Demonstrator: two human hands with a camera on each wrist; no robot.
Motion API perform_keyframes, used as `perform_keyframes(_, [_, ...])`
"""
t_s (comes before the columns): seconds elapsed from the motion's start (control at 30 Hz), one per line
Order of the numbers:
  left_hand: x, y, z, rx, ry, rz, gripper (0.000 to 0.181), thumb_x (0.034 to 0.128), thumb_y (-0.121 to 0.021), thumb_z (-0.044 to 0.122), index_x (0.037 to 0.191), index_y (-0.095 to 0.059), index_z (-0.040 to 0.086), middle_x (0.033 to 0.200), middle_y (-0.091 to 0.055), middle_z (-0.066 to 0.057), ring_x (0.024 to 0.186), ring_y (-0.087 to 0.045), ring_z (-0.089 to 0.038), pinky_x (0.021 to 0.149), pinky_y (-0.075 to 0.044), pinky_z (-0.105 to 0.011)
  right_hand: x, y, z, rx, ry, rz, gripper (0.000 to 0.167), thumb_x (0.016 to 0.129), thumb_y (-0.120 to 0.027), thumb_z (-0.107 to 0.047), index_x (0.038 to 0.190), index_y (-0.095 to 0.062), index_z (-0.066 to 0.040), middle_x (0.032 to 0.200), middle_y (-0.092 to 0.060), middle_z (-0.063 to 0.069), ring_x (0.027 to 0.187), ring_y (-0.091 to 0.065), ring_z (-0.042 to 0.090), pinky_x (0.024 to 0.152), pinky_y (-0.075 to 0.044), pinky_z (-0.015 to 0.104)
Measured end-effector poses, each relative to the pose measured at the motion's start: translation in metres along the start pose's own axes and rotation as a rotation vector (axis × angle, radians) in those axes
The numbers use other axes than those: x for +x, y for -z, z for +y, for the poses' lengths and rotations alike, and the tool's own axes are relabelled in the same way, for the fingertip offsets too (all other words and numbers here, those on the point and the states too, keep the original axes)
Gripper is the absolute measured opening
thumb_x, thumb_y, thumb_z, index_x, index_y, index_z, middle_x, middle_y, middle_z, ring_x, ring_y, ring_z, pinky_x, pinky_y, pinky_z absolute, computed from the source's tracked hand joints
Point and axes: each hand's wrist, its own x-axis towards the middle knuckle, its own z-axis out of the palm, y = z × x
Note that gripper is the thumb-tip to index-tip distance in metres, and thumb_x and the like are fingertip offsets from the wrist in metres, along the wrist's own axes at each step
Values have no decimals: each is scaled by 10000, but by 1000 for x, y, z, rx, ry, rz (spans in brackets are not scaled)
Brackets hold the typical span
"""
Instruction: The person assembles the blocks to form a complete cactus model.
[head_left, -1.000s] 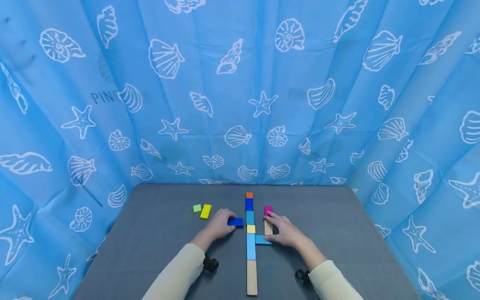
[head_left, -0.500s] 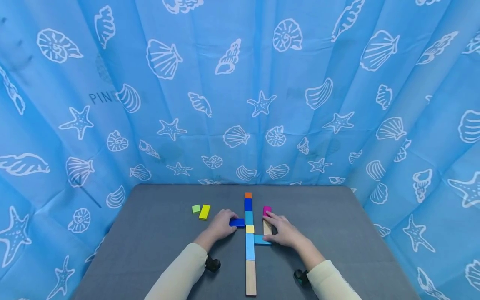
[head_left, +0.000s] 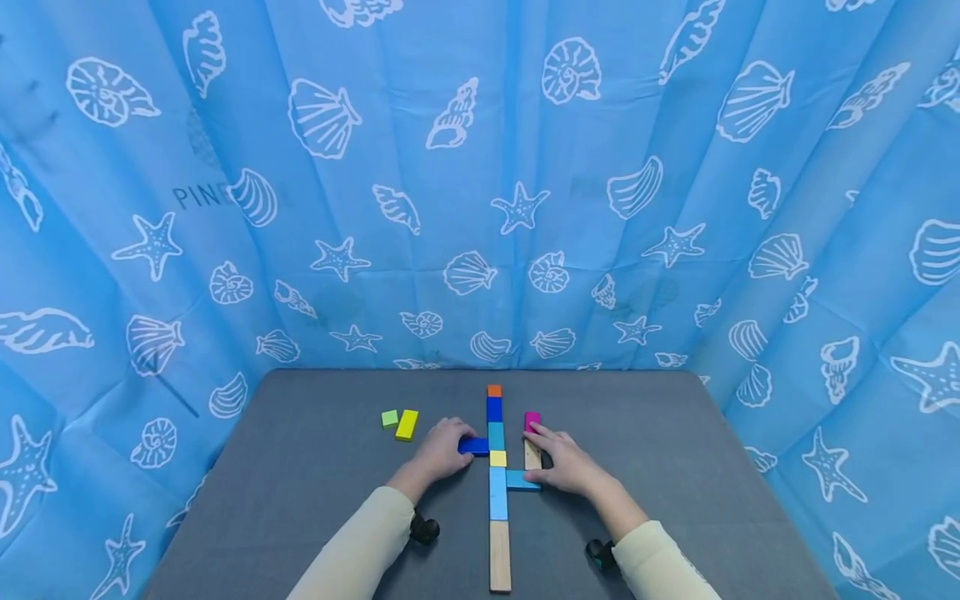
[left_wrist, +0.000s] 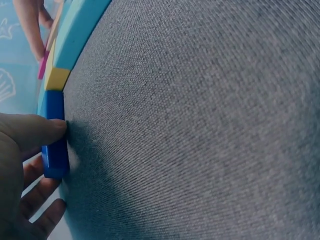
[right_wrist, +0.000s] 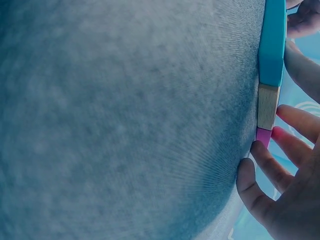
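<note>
My left hand pinches a dark blue block between thumb and fingers. The block lies crosswise, its right end against the long column beside the small yellow block. In the left wrist view my thumb presses the near side of the dark blue block. My right hand rests with fairly straight fingers along a short branch on the column's right. Its thumb touches the teal block, and its fingers touch the wooden block and the magenta block, partly covering them.
The column runs from an orange block at the far end to a long wooden block at the near end. A bright yellow block and a green block lie apart at left. A blue curtain hangs behind the grey table.
My left hand has slid the dark blue block slightly right, closing its gap to the column. The right hand stays on the branch. The whole head view has drifted slightly.
</note>
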Motion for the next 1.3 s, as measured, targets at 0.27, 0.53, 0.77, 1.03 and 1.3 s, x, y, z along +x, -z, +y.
perform_keyframes(0.27, [-7, 11, -14, -120, -61, 41, 431, 916, -753, 306, 1318, -645, 193, 1325, -615, -31, 1217, -546, -249, 1059, -456, -486, 0, 1, 1, -3, 8, 1, 794, 832, -799, -490, 1506, -500, -197, 1609, -392, 53, 1394, -420, 360, 1047, -422, 629])
perform_keyframes(0.53, [-13, 30, -39, -189, -66, 97, 443, 911, -752, 254, 1333, -640, 177, 1359, -595, -60, 1274, -510, -303, 1057, -418, -562, -1, 3, 0, 2, 21, 2, 774, 842, -798, -468, 1502, -505, -186, 1612, -388, 52, 1409, -406, 354, 1072, -410, 610])
perform_keyframes(0.77, [-16, 46, -55, -140, -29, 126, 485, 900, -740, 161, 1371, -625, 157, 1417, -542, -97, 1361, -398, -363, 1083, -322, -626, 1, 1, 0, -5, 11, -5, 786, 840, -793, -483, 1507, -498, -191, 1616, -382, 53, 1416, -399, 360, 1069, -409, 618])
perform_keyframes(1.03, [-18, 59, -77, -162, 100, 147, 609, 832, -714, 39, 1417, -574, 135, 1471, -530, -114, 1398, -337, -383, 1107, -209, -662, 0, 2, 1, 22, 26, -17, 771, 855, -791, -450, 1510, -492, -173, 1624, -367, 48, 1417, -389, 349, 1077, -394, 624])
perform_keyframes(1.3, [-19, 62, -89, 6, 101, 12, 741, 801, -659, -42, 1493, -504, 171, 1576, -415, -54, 1471, -238, -362, 1127, -130, -663, -2, 4, -3, 11, 29, -13, 768, 854, -793, -443, 1505, -498, -161, 1623, -369, 52, 1419, -384, 360, 1071, -392, 635])
